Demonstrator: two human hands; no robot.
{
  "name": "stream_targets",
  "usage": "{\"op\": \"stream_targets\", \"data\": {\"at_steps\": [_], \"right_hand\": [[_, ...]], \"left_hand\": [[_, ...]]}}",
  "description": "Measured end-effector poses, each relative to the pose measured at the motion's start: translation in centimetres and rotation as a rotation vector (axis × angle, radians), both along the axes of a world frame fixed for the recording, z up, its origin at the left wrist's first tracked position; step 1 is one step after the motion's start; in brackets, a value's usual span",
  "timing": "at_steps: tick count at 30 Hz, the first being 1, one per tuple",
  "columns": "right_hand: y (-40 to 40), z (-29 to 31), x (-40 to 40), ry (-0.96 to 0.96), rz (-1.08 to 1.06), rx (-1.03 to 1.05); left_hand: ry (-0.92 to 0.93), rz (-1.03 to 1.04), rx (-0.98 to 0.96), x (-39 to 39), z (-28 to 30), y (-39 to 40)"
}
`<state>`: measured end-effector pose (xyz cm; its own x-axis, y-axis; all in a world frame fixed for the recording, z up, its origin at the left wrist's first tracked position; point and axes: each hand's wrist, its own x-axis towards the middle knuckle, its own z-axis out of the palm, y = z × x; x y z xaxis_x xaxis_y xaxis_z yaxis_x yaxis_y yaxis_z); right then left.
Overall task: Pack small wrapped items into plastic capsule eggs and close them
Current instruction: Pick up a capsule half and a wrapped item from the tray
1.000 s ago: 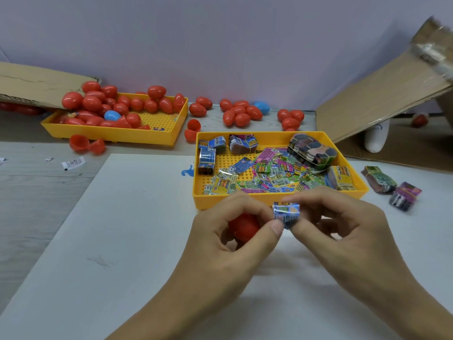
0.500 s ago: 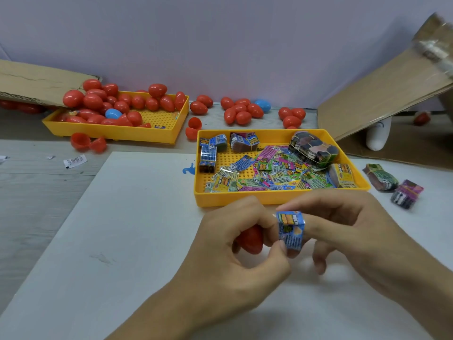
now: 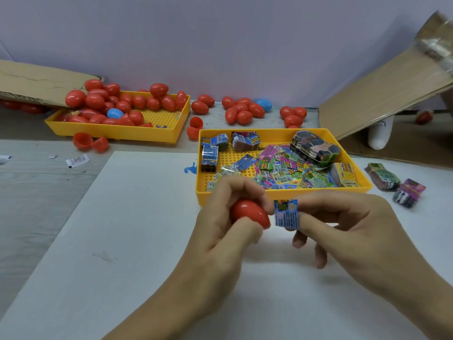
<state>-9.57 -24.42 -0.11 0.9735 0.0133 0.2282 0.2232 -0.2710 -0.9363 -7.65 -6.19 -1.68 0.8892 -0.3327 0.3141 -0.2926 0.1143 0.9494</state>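
Observation:
My left hand [image 3: 225, 231] grips a red plastic egg half [image 3: 248, 213] just in front of the near yellow tray [image 3: 282, 193]. My right hand [image 3: 348, 231] pinches a small blue wrapped item [image 3: 286, 214] between thumb and fingers, right beside the egg half's open side. The near tray holds a heap of colourful wrapped items [image 3: 289, 168]. A second yellow tray [image 3: 137, 133] at the back left is piled with closed red eggs [image 3: 105, 101] and one blue egg [image 3: 114, 113].
Loose red eggs [image 3: 241, 111] and a blue one [image 3: 264, 105] lie along the back wall. Open red halves [image 3: 89, 142] sit by the far tray. Cardboard flaps [image 3: 382, 94] lean at the right, another at the left. Two banded bundles [image 3: 394, 185] rest on the white sheet [image 3: 122, 241].
The egg half in my left hand has turned more into view. My right hand has turned the blue wrapped item upright and brought it level with the egg half's opening.

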Motion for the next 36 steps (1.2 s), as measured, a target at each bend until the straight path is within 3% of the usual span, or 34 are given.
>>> {"op": "stream_targets", "data": {"at_steps": [4, 8, 36], "right_hand": [[0.06, -0.48, -0.17, -0.166, -0.082, -0.183], [-0.01, -0.41, -0.16, -0.215, -0.104, -0.233], [0.48, 0.06, -0.33, -0.31, -0.06, -0.258]], "left_hand": [[0.016, 0.081, -0.077, 0.18, -0.36, -0.51], [-0.026, 0.112, -0.047, 0.03, -0.48, -0.7], [-0.048, 0.057, -0.026, 0.05, -0.72, -0.65]]}}
